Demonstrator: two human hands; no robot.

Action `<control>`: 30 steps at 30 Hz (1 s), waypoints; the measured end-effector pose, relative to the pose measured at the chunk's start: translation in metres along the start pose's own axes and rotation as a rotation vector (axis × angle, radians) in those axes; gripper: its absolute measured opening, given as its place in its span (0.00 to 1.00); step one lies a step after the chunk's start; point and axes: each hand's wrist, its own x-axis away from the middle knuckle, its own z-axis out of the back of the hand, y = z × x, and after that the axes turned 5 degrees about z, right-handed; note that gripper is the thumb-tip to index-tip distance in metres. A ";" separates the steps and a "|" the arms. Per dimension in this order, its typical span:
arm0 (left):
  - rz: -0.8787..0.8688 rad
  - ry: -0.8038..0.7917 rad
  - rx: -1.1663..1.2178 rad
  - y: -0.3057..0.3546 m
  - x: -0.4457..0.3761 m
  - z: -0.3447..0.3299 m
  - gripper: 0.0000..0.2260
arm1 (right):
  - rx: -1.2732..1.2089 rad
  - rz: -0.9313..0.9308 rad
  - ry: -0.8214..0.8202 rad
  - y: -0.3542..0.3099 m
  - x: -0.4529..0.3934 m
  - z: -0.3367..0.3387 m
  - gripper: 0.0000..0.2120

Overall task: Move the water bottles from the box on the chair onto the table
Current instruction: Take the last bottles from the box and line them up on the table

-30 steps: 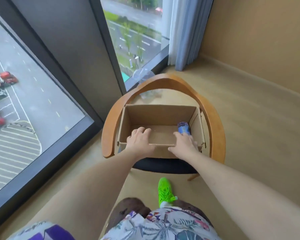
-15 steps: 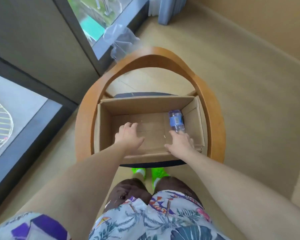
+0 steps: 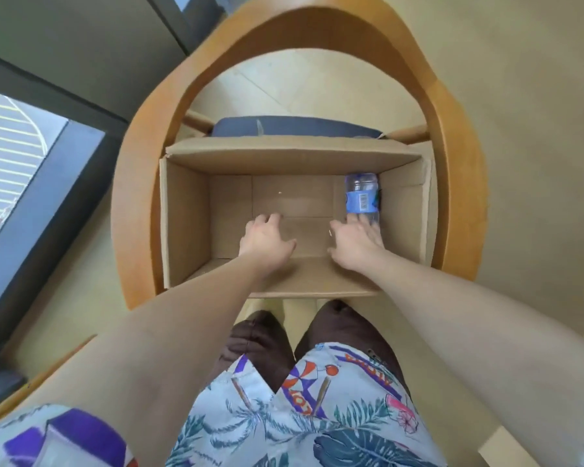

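An open cardboard box [image 3: 182,227] sits on the wooden armchair [image 3: 459,183] right below me. One clear water bottle [image 3: 361,193] with a blue label lies on its side at the box's right wall. My right hand [image 3: 354,242] is inside the box, its fingers stretched forward onto the bottle's near end, thumb spread to the left. Over the middle of the box floor, my left hand [image 3: 267,239] is spread and holds nothing. The table is out of view.
The chair's curved wooden arm rail rings the box on three sides, and its dark seat cushion [image 3: 294,126] shows behind the box. A floor-length window [image 3: 17,170] runs along the left. Beige floor lies to the right.
I have leaned in over the chair. Both hands went from the box's near edge down into it, and the right hand's fingers now lie on the bottle.
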 end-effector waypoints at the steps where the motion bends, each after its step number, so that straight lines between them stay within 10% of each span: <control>1: 0.005 -0.007 0.005 0.004 -0.003 -0.005 0.29 | 0.044 0.020 -0.001 0.004 -0.005 0.001 0.20; 15: 0.068 -0.015 0.071 0.012 -0.043 -0.040 0.26 | 0.992 0.437 -0.156 0.039 -0.053 0.002 0.25; 30: 0.142 0.017 0.112 0.003 -0.054 -0.045 0.23 | 0.899 0.458 -0.129 0.012 -0.074 0.025 0.19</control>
